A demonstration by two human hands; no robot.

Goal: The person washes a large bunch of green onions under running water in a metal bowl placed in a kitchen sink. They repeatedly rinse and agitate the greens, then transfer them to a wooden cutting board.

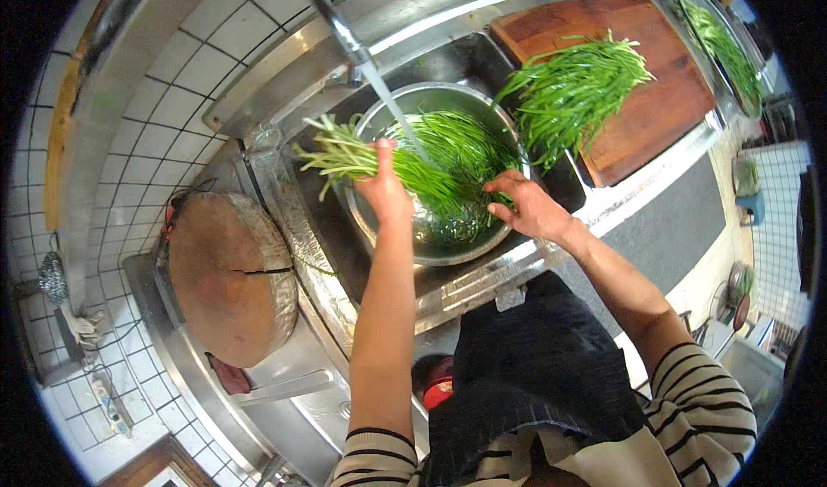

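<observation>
My left hand grips a bunch of garlic chives near its pale stem ends, over a round metal basin in the sink. The leaves of the bunch reach into the basin, where more green leaves lie in water. My right hand is at the basin's right rim with fingers bent near the leaf tips; whether it pinches any leaf is too small to tell. A stream of water runs from the curved metal faucet into the basin, beside my left hand.
To the right, another bunch of chives lies on a wooden board, its leaves overhanging the sink. A round, cracked chopping block stands left. A container of greens is at the far right. The sink's front edge runs before me.
</observation>
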